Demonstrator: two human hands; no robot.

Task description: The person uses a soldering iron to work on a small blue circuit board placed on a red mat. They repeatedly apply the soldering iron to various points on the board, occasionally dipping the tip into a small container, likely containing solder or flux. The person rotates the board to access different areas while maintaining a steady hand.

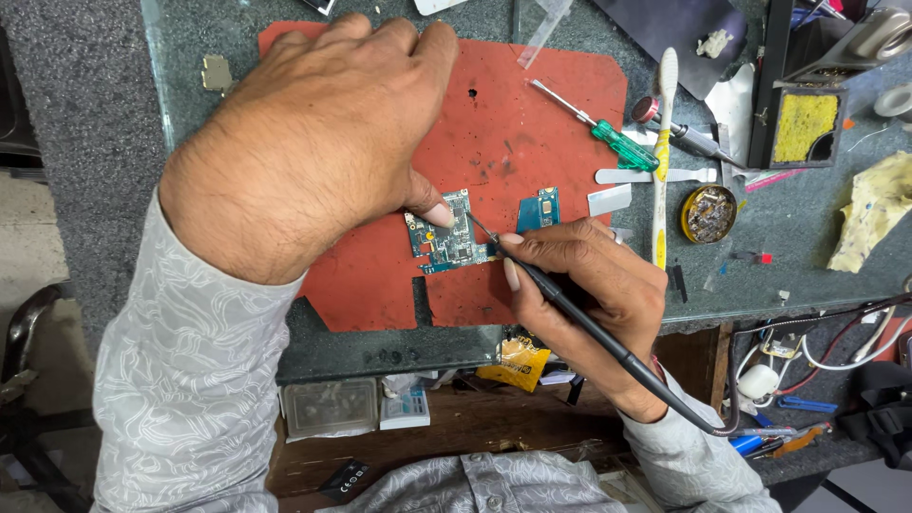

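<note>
Your left hand presses down with its thumb on a small circuit board lying on the red mat. Your right hand grips a black soldering iron like a pen, tip touching the board's right edge, beside a smaller blue board.

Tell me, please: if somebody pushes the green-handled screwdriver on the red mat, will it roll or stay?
The green-handled screwdriver would probably roll: its handle looks round and it lies flat on the red mat. It seems light and stiff, with a thin metal shaft.
</note>
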